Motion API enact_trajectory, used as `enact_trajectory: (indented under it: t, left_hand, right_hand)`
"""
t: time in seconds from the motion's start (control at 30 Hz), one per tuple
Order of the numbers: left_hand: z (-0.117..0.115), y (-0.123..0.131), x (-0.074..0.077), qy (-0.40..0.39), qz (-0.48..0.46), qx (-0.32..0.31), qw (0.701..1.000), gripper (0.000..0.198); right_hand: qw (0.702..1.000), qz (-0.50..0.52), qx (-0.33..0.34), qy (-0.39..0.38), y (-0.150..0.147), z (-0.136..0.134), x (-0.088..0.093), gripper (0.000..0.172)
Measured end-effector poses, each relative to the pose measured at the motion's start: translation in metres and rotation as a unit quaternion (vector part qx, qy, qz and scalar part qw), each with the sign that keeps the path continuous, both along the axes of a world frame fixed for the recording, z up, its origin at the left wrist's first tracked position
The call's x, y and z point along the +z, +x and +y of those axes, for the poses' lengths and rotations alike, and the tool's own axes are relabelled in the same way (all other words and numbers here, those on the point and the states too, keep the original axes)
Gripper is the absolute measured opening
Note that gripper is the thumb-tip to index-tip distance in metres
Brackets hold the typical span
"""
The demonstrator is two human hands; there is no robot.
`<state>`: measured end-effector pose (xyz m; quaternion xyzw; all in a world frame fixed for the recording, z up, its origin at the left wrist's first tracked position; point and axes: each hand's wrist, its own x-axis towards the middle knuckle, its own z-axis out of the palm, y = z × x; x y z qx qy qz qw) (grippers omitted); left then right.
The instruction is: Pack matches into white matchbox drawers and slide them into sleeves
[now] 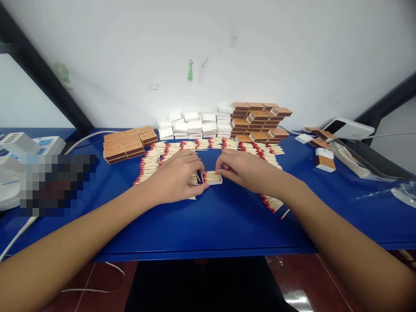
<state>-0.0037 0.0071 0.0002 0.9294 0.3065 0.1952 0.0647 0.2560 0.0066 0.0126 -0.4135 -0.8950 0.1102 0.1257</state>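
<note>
A small white matchbox tray (212,182) lies on the blue table between my hands, with red-tipped matches (211,176) in it. My left hand (178,175) grips the tray's left end, thumb at the near corner and fingers behind. At the tray's right end my right hand (242,167) has its fingers curled and pinched together; whether a match is between the fingertips I cannot make out. Loose matches (151,162) are heaped in an arc around both hands, partly hidden under them.
White trays (188,128) are stacked by the wall, beside a stack of brown matchbox sleeves (250,119). Closed matchboxes (126,143) sit at left near a power strip (48,145). More boxes and a white device (347,129) lie at right. The table's front edge (201,255) is near me.
</note>
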Motion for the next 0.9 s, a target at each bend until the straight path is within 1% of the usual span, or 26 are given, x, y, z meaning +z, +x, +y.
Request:
enact_trajectory:
  t: [0.2, 0.4, 0.53, 0.63, 0.7, 0.8, 0.87, 0.9]
  left_hand:
    - [0.001, 0.0, 0.0, 0.014, 0.0, -0.011, 1.0, 0.025]
    - [0.001, 0.0, 0.0, 0.016, 0.002, -0.012, 1.0, 0.025]
    - [0.0, 0.0, 0.001, 0.019, 0.0, -0.012, 1.0, 0.023]
    - [0.001, 0.0, 0.001, 0.016, 0.0, -0.011, 1.0, 0.023]
    - [0.001, 0.0, 0.0, 0.014, 0.0, -0.011, 1.0, 0.024]
    - [0.001, -0.001, -0.001, 0.01, 0.0, -0.01, 1.0, 0.025]
    - [0.001, -0.001, -0.001, 0.006, 0.001, -0.008, 1.0, 0.024]
    - [0.001, -0.001, -0.001, 0.006, 0.002, -0.007, 1.0, 0.023]
  right_hand:
    - [0.999, -0.017, 0.007, 0.027, -0.006, -0.003, -0.003, 0.015]
    - [0.999, 0.016, 0.022, 0.037, -0.004, -0.003, -0.004, 0.01]
    - [0.998, 0.021, 0.042, 0.034, -0.007, -0.004, -0.005, 0.018]
    - [0.997, 0.033, 0.04, 0.048, -0.003, -0.002, -0.001, 0.018]
    - [0.996, 0.046, 0.009, 0.079, 0.006, 0.003, 0.005, 0.016]
    - [0.988, 0.026, -0.09, 0.119, 0.029, 0.014, 0.013, 0.016]
    - [0.984, -0.022, -0.145, 0.106, 0.044, 0.024, 0.015, 0.016]
    - [0.983, -0.038, -0.158, 0.09, 0.05, 0.028, 0.014, 0.017]
